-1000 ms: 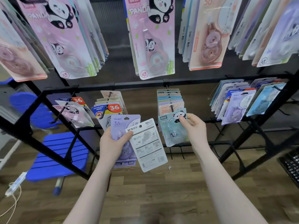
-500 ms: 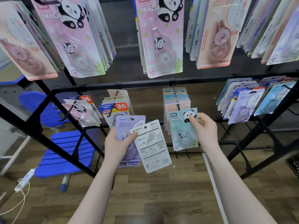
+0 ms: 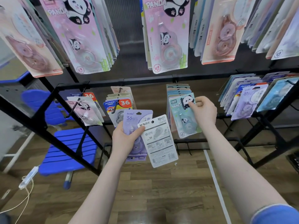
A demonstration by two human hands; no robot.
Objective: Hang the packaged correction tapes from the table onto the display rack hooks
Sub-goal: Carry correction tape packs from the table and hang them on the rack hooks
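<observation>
While the right hand (image 3: 202,112) pinches the top of a teal panda correction tape pack (image 3: 186,115) at the front of a stack on a lower rack hook (image 3: 182,103), the left hand (image 3: 124,138) sits lower and to the left, gripping a fanned purple pack (image 3: 135,118) and white pack (image 3: 159,141), thumb across them

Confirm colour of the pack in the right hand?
Light teal panda pack, pinched by the right hand; head view.
</observation>
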